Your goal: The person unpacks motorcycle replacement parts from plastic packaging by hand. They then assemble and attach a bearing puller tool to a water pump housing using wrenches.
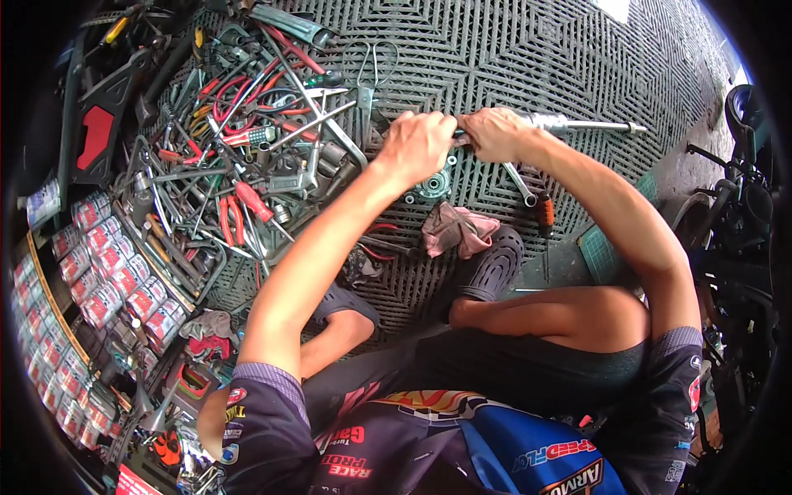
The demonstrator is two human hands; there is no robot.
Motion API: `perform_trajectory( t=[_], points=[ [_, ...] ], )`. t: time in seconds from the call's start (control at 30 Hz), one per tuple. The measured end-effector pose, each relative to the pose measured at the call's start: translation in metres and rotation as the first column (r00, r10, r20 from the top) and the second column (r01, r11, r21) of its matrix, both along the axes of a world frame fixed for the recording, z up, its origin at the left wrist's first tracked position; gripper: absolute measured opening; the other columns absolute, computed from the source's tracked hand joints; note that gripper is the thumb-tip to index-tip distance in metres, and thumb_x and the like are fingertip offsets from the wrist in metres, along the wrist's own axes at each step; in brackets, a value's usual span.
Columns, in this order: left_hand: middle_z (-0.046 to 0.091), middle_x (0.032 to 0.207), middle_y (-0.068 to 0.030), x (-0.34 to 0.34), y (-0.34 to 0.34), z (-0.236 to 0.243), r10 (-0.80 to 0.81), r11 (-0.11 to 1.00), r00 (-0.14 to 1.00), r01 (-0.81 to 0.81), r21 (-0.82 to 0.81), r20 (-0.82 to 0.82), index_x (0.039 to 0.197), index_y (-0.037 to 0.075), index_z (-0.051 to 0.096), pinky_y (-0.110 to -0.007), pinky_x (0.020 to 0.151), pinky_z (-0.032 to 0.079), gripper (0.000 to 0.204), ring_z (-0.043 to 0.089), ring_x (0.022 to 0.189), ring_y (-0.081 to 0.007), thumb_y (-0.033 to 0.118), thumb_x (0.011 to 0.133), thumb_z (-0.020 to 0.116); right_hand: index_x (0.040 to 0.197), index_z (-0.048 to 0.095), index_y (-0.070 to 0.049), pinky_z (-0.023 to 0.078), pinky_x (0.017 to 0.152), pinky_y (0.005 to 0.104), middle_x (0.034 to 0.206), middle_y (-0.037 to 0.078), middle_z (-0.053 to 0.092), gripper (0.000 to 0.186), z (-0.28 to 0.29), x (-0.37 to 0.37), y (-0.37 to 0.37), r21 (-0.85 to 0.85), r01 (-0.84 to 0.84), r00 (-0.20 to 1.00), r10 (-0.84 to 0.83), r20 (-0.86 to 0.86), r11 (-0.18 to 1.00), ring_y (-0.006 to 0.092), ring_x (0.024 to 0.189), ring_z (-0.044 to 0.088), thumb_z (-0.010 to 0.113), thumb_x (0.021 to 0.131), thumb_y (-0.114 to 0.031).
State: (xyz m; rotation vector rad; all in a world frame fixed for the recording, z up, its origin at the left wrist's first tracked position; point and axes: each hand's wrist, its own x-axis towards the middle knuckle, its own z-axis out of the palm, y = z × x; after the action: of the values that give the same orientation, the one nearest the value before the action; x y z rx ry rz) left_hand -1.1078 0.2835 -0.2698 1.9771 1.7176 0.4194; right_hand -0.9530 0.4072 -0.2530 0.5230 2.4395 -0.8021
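Both arms reach forward, and my hands meet over a grey metal mechanical part [431,188] with round holes, on the ribbed mat. My left hand [417,147] is closed in a fist above the part, its fingers curled out of sight. Right beside it, my right hand [492,134] is closed too. A small bit of metal shows between them, but what each hand grips is hidden. A wrench [520,184] lies below my right hand, with an orange-and-black screwdriver [544,214] near its end. Nearer to me is a stained pink rag [462,231].
A big heap of hand tools [247,140] fills the left side. Scissors [367,87] lie beyond my left hand, a silver rod-like tool [598,125] beyond my right. Several printed packs [115,264] line the far left. My shoe [492,264] rests close by the rag.
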Motion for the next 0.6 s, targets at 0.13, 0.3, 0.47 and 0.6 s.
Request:
perform_trajectory(
  t=[0.13,0.3,0.47,0.6],
  points=[
    [0.060,0.080,-0.0117,0.000,-0.005,-0.011,0.002,0.947,0.993,0.036,0.319,-0.121,0.090,0.005,0.059,-0.042,0.077,0.047,0.009,0.064,0.078,-0.0299,0.006,0.081,0.056,0.098,0.059,0.001,0.050,0.075,0.0521,0.084,0.023,0.066,0.020,-0.003,-0.003,0.018,-0.107,-0.077,0.993,0.066,-0.102,0.991,0.0424,0.085,0.065,0.059,0.087,-0.015],
    [0.064,0.080,-0.0179,0.000,-0.002,-0.013,0.181,0.965,0.980,-0.192,0.179,0.080,0.082,0.002,0.057,-0.050,0.069,0.048,0.005,0.063,0.075,-0.0400,0.001,0.077,0.055,0.098,0.059,0.000,0.050,0.074,0.0519,0.085,0.022,0.066,0.019,-0.010,-0.007,0.009,-0.028,-0.035,0.991,0.031,-0.129,0.999,0.0413,0.083,0.065,0.058,0.086,-0.015],
    [0.068,0.084,-0.0233,0.000,0.010,0.003,0.292,0.944,0.933,-0.247,-0.217,0.209,0.083,0.000,0.064,-0.049,0.073,0.052,0.010,0.067,0.083,-0.0419,0.007,0.080,0.058,0.093,0.051,-0.003,0.050,0.068,0.0508,0.071,0.016,0.060,0.017,0.002,-0.002,-0.003,0.067,0.044,0.997,-0.040,-0.070,0.997,0.0383,0.072,0.064,0.058,0.079,-0.007],
    [0.063,0.065,-0.0064,-0.024,0.035,-0.007,0.379,0.727,0.862,-0.052,-0.685,0.337,0.080,0.000,0.065,-0.032,0.049,0.045,0.029,0.058,0.055,-0.0153,0.023,0.097,0.058,0.093,0.050,-0.003,0.050,0.073,0.0480,0.077,0.016,0.060,0.017,-0.012,0.007,-0.012,0.180,0.039,0.956,0.015,-0.293,0.983,0.0345,0.078,0.064,0.060,0.079,-0.006]
  ],
)
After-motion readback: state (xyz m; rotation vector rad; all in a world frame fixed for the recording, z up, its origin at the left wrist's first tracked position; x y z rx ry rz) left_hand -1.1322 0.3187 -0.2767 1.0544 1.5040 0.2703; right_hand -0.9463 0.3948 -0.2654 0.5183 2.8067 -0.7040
